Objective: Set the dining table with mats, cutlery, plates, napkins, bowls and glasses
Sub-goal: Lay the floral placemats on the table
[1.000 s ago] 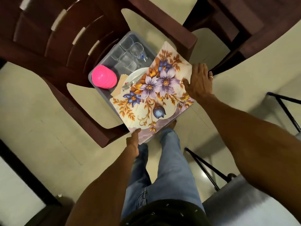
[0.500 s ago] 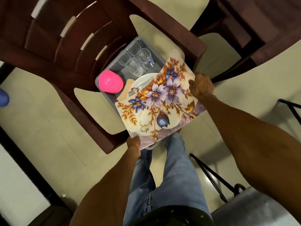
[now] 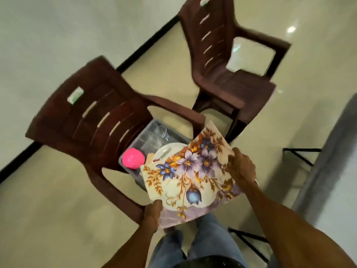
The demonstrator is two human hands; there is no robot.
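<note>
A floral place mat with purple and blue flowers is held up over a grey bin that sits on a brown chair. My left hand grips the mat's near corner. My right hand grips its right edge, fingers curled over it. In the bin I see clear glasses, stacked pink bowls, a white plate with cutlery on it, and tan napkins. The mat hides the bin's near part.
The bin's brown plastic chair stands against a white wall. A second brown chair stands to the right behind it. A grey table edge with black legs is at the right. My jeans-clad legs are below.
My right hand went from lying flat at the mat's edge to gripping it. The mat has lifted off the bin. The view has tilted up, showing both chairs.
</note>
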